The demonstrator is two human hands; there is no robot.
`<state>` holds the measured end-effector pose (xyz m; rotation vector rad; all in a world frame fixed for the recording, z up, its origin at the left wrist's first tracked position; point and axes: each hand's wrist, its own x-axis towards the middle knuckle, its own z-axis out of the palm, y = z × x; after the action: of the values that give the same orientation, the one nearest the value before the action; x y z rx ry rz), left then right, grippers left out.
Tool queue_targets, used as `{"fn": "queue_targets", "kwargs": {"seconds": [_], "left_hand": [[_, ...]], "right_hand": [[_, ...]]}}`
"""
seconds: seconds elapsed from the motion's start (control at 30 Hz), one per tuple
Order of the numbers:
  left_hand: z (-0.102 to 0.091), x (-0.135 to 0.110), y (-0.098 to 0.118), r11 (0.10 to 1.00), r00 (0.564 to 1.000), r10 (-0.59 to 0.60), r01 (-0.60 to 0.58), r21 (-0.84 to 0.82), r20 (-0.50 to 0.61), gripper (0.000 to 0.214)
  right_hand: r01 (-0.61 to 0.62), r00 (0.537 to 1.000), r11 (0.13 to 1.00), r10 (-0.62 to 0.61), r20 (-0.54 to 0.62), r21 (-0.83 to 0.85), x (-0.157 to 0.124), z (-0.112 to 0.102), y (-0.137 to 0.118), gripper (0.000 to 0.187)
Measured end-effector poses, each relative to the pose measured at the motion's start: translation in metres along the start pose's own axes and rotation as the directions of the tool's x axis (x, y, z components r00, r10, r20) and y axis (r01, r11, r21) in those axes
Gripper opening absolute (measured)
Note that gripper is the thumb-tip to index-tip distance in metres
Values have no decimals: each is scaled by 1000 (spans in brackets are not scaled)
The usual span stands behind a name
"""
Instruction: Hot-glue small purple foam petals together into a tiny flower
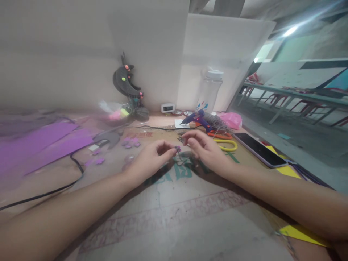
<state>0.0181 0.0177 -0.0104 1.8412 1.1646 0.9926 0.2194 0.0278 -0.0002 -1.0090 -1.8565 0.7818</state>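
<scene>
The left hand (152,157) pinched a small purple flower (178,148) between thumb and fingertips, above the cardboard (174,221) at the centre of the scene. The right hand (206,150) was positioned just to the right of the flower, fingers bent; whether it gripped anything could not be determined. Loose purple pieces (131,142) lay to the left. The glue gun (197,116) rested on the far side, and the phone (259,149) lay at right.

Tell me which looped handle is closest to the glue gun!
The orange handle, close by the blue glue gun; the yellow handle lies nearer the person, beside the right hand.
</scene>
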Motion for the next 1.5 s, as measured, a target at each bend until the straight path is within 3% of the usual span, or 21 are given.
{"fn": "queue_targets", "kwargs": {"seconds": [0.1, 0.2, 0.37, 0.53, 0.63, 0.73, 0.8, 0.87, 1.1, 1.5], "left_hand": [[0, 0, -1, 1000, 999, -27, 27, 4, 31, 26], [0, 1, -2, 1000, 999, -13, 13, 15, 29, 25], [0, 1, -3, 1000, 999, -10, 9, 30, 34, 23], [0, 1, -2, 1000, 999, -4, 4, 15, 42, 22], [0, 0, -2, 1000, 999, -7, 6, 30, 33, 24], [0, 0, -3, 999, 999, -13, 11, 33, 41, 25], [0, 0, -4, 999, 999, -10, 9, 32, 43, 24], [0, 0, -4, 1000, 998, -14, 13, 20, 54, 23], [0, 0, -1, 999, 998, -38, 37, 5, 45, 21], [0, -1, -4, 999, 1000, -5, 5, 49, 14, 20]], "right_hand": [[81, 989, 960, -110, -96, -269, 12, -18, 14, 20], [169, 985, 841, -168, 48, -514, 21, -29, 32, 22], [297, 953, 677, -163, 256, -674, 24, -28, 44, 34], [355, 935, 583, -207, 289, -731, 26, -27, 48, 23], [321, 947, 595, -215, 239, -737, 28, -29, 49, 21], [241, 965, 679, -243, 98, -694, 25, -30, 45, 21], [227, 951, 744, -308, -21, -629, 19, -29, 38, 22], [266, 929, 780, -363, -64, -567, 12, -27, 31, 22], [481, 860, 675, -488, 151, -560, 1, -21, 20, 19], [505, 840, 590, -504, 202, -630, 2, -25, 20, 21]]}}
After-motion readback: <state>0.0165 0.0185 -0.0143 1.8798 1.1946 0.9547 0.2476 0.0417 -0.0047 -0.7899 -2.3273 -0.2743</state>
